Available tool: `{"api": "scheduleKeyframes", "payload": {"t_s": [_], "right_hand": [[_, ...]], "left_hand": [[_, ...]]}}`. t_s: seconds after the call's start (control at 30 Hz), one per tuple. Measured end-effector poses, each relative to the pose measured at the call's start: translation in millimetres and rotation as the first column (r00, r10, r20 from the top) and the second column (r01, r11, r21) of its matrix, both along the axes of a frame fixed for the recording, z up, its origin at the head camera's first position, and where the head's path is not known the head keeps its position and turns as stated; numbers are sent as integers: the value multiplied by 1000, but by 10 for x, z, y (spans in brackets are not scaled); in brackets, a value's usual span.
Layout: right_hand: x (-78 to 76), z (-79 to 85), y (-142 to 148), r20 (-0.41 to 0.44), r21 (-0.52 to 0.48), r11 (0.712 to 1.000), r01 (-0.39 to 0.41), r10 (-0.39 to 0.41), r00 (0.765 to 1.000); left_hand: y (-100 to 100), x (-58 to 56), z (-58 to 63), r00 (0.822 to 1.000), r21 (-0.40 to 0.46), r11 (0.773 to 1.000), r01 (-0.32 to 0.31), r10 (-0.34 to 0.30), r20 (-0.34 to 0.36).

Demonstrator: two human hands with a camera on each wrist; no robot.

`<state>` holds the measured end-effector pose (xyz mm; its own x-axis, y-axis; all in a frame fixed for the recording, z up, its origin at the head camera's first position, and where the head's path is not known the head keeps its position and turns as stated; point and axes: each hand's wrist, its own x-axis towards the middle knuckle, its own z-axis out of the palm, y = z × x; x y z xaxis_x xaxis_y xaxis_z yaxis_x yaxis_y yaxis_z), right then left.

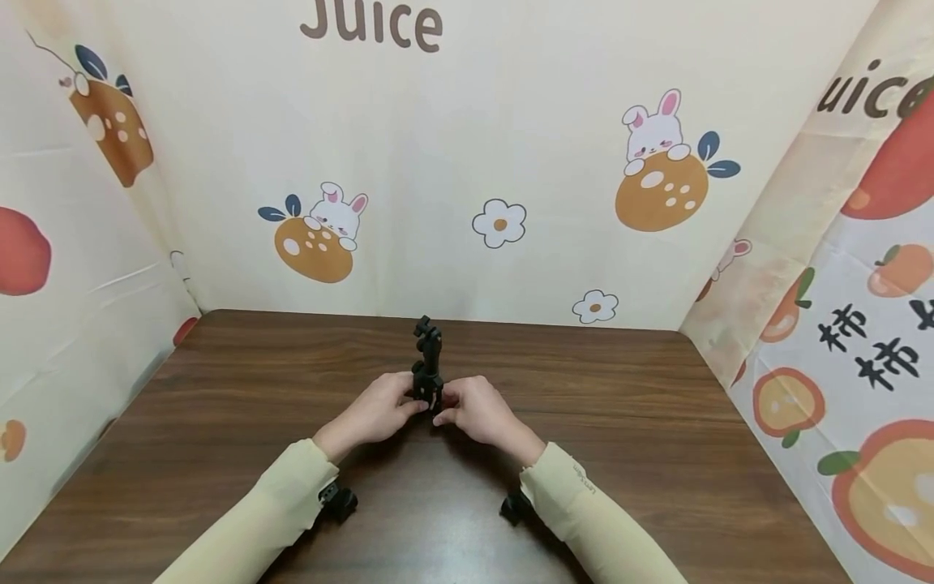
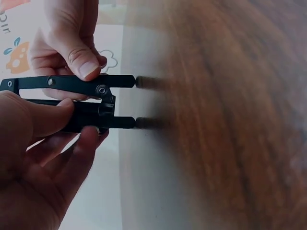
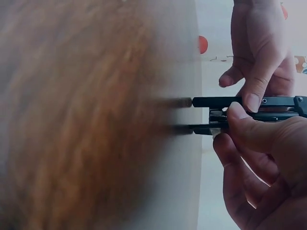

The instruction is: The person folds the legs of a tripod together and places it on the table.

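Observation:
A small black tripod-like stand (image 1: 429,350) stands upright on the wooden table, with knobbed joints at its top. Its riveted legs (image 2: 122,81) run close together, and their tips meet their own reflections at the tabletop. My left hand (image 1: 379,405) grips the stand low on its left side, thumb laid along one bar. From the other side my right hand (image 1: 481,412) pinches a leg between thumb and fingers. In the right wrist view the leg bars (image 3: 216,101) project past both hands' fingertips, which partly cover the hinge.
The brown wood-grain table (image 1: 620,405) ends at a printed cloth wall (image 1: 438,162) behind the stand. More printed cloth hangs at left and right. A black device sits under each sleeve, one at the left wrist (image 1: 339,503), one at the right (image 1: 514,507).

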<state>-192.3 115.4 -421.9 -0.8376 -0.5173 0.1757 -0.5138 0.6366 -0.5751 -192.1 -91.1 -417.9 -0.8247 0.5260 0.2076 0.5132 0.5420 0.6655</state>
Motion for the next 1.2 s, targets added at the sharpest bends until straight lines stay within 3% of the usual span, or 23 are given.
{"api": "scheduleKeyframes", "payload": {"t_s": [0.2, 0.4, 0.6, 0.93, 1.2], "right_hand": [[-20, -17, 2, -27, 4, 1000, 20, -20, 999], [-66, -24, 15, -10, 7, 996, 92, -92, 996], [-86, -33, 24, -22, 8, 991, 136, -136, 990], [-72, -38, 41, 77, -24, 994, 103, -101, 992], [-66, 13, 107, 135, -159, 985, 70, -49, 990]], "left_hand": [[18, 30, 5, 999, -31, 999, -33, 32, -30], [12, 22, -22, 998, 32, 999, -9, 7, 61], [26, -9, -64, 995, 64, 998, 21, -27, 94], [-20, -22, -79, 995, 97, 994, 46, -54, 88], [-66, -41, -87, 988, 104, 995, -13, -3, 151]]}}
